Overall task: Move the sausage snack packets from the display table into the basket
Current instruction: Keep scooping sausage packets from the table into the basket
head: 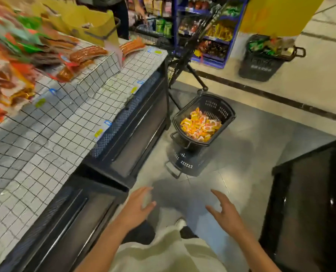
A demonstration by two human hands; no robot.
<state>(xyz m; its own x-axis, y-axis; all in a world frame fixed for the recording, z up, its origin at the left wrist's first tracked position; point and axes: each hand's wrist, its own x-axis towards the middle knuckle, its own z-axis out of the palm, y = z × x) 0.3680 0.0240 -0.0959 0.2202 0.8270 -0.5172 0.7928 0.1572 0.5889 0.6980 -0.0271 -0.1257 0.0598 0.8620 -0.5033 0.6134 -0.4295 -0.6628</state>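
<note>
A black plastic basket (225, 108) stands on the floor beside the display table (51, 134), stacked on another basket, and holds a heap of orange and yellow snack packets (199, 125). More sausage packets (84, 54) lie in a blurred pile at the table's far left. My left hand (138, 208) and my right hand (227, 213) hover low over the floor, both empty with fingers spread, well short of the basket.
A second basket (261, 65) full of goods sits on the floor at the far right. A black trolley frame (184, 61) and snack shelves (212, 32) stand beyond the table. A dark counter (310, 193) borders the right. Another person stands at the table's far end.
</note>
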